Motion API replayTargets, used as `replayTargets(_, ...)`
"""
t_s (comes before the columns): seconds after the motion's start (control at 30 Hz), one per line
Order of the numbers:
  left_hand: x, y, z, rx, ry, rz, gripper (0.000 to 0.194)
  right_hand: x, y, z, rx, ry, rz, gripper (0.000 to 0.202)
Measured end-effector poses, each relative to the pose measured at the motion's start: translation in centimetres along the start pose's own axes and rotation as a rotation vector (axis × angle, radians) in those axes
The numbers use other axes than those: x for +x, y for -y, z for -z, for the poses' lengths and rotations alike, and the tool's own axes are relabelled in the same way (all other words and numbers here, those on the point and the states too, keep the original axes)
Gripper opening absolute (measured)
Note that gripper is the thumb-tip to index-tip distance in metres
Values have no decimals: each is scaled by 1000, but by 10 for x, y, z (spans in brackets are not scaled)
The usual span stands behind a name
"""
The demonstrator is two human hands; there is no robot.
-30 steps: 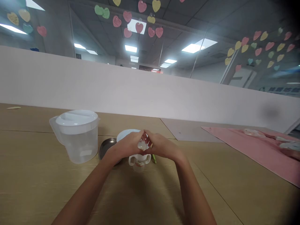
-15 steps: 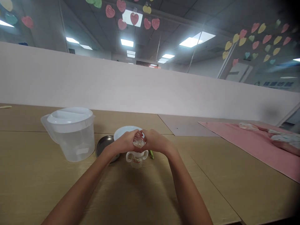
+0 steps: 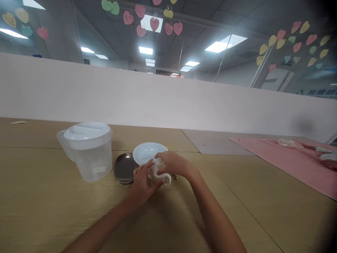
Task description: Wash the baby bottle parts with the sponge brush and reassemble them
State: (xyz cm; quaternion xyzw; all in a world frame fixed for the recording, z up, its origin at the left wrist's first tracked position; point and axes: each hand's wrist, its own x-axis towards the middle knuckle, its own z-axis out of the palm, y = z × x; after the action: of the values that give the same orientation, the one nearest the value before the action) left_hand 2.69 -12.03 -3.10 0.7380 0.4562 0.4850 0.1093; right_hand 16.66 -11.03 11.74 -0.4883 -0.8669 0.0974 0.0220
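Note:
A small clear baby bottle (image 3: 166,177) with curved white handles stands in front of me on the table, tilted slightly if at all. Round its lower body, on the left side, wrap the fingers of my left hand (image 3: 143,183). My right hand (image 3: 173,163) grips the clear top (image 3: 159,163) of the same bottle from the right. Fingers hide much of the bottle. Just behind it lies a white plate (image 3: 146,149), and to the left is a dark metal dish (image 3: 123,169). Something green (image 3: 176,177) shows partly beneath my right wrist.
A translucent lidded pitcher (image 3: 91,158) stands at left. Far left lies a flat wooden stick (image 3: 18,122). On the right a pink cloth (image 3: 284,161) carries some pale items. A low white wall (image 3: 168,102) closes off the table's back.
My left hand has dropped from the bottle's top to its lower body. My right hand stays at the top. The bottle has turned, and the view has shifted slightly left.

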Motion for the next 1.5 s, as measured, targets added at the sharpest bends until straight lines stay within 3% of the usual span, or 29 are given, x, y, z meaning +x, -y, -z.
replayTargets(0.2, 1, -4, 0, 34, 8, 52, 49, 3, -6, 2, 103, 12, 94, 49)
replayTargets(0.4, -3, -2, -9, -23, -92, 110, 54, 8, -16, 5, 252, 52, 91, 52)
replayTargets(0.63, -6, 3, -11, -222, -49, 135, 53, 8, -17, 7, 374, 96, 61, 52)
replayTargets(0.87, -5, 6, -12, -260, -38, 137, 57, 11, -23, 7, 484, 121, 74, 51)
replayTargets(1.0, -5, 6, -10, -302, -64, 178, 64, 7, -15, 7, 390, 59, 61, 49)
replayTargets(1.13, -5, 7, -10, -376, -91, 236, 72, -2, -15, 13, 374, -104, 93, 46)
replayTargets(1.23, -3, 8, -9, -411, -88, 225, 66, -3, -26, 18, 446, -257, 8, 43)
replayTargets(1.33, -1, 6, -7, -416, -80, 230, 59, 8, -39, 11, 456, -326, -158, 39)
replayTargets(1.5, -1, 3, -4, -368, -73, 217, 60, 40, -49, -24, 353, -189, -257, 31)
